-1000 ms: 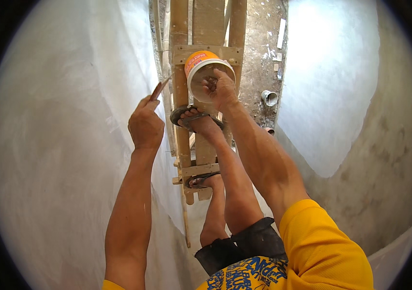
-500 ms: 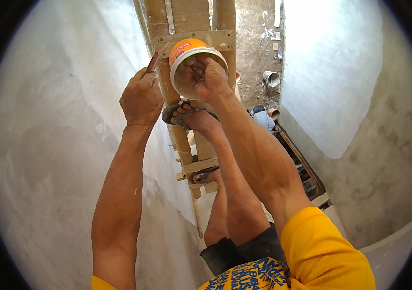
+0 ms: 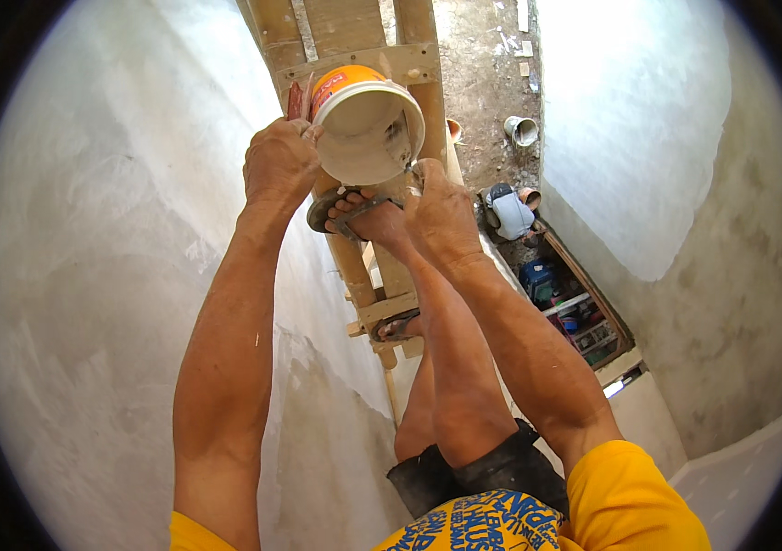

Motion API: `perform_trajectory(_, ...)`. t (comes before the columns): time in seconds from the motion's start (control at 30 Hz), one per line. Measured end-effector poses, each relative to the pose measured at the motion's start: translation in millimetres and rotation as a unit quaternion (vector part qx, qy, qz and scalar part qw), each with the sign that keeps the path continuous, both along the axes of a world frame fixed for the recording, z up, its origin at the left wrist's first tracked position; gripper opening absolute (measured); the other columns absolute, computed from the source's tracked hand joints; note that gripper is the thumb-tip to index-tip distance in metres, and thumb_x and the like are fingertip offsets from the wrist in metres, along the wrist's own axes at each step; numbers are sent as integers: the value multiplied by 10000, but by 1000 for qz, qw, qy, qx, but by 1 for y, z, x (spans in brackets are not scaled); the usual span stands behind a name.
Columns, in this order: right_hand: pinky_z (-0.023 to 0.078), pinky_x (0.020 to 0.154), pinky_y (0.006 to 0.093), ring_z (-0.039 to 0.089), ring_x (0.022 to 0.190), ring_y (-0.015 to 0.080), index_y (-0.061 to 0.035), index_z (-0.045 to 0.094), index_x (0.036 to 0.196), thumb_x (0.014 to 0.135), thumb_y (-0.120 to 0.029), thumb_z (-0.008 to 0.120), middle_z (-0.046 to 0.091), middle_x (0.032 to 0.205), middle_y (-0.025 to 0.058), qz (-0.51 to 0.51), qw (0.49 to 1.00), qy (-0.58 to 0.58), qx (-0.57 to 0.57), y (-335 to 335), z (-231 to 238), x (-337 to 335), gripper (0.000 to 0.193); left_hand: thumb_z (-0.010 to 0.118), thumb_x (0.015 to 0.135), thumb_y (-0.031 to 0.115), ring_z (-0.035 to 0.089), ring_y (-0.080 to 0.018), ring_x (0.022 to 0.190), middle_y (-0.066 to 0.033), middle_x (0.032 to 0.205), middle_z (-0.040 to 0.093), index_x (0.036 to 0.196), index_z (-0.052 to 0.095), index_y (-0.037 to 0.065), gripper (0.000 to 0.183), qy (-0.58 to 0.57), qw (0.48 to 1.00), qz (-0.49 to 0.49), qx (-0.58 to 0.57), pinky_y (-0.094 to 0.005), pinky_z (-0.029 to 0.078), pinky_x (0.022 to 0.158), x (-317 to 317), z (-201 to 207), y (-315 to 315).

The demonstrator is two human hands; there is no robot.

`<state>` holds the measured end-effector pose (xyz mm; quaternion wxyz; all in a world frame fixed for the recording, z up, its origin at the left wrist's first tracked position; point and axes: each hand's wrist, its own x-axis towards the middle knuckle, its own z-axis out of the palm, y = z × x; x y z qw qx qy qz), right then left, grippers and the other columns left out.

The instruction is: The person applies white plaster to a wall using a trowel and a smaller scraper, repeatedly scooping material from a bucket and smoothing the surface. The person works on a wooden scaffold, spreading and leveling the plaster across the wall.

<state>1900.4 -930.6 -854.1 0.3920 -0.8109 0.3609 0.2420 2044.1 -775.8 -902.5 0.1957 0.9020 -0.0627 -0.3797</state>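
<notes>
An orange and white plastic bucket [image 3: 361, 138] is tilted with its mouth toward me, showing pale smears and a darker patch inside its right wall. My left hand [image 3: 281, 163] is closed on a tool with a reddish-brown handle [image 3: 296, 100], which sticks up beside the bucket. The left fingers meet the bucket's left rim; whether they also grip it is hidden. My right hand [image 3: 443, 213] is closed at the lower right of the rim. A thin dark edge runs from it along the inner wall, but I cannot make out what it holds.
I stand in sandals [image 3: 354, 216] on a narrow wooden scaffold [image 3: 347, 28]. A plastered wall [image 3: 116, 275] rises at left, another [image 3: 630, 119] at right. Far below, a person [image 3: 508, 213] crouches near a pail [image 3: 521, 131] and a wooden frame [image 3: 593, 294] holding assorted items.
My right hand has come out of the bucket and down to its lower right rim. My left hand has moved right and up, against the bucket's left side.
</notes>
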Motion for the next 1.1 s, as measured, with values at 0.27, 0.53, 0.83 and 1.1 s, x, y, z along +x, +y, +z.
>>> perform_trajectory(0.27,540,815,522,665,936,470,-7,602,1145,875,-63,655,669,982,262,82,992,-29,-91,12,-14,-33,281,601,984,213,722,-360,927,-202,967,749,1110,747,26,268,-30,999,-2,-32,-426,538,886,-36,-12,21)
perform_trajectory(0.53,562,788,507,687,890,423,-71,632,1161,883,-116,658,675,984,202,146,976,-5,-160,16,-26,-59,283,692,938,186,718,-330,1029,-218,1141,727,1211,703,-32,350,35,995,80,-57,-395,539,940,-89,-17,33)
perform_trajectory(0.83,567,773,509,692,884,412,-97,625,1157,891,-135,645,668,996,180,163,974,-18,-156,18,-30,-84,270,704,924,227,726,-315,991,-211,1053,737,1188,709,-43,378,-7,998,28,-64,-400,544,927,-80,-27,38)
perform_trajectory(1.1,581,775,494,696,872,416,-116,644,1214,873,-85,647,654,1024,190,165,971,-39,-167,8,-28,-98,342,726,886,98,701,-328,937,-185,1031,682,1049,734,-10,196,-22,997,28,-63,-415,546,866,-121,-16,37)
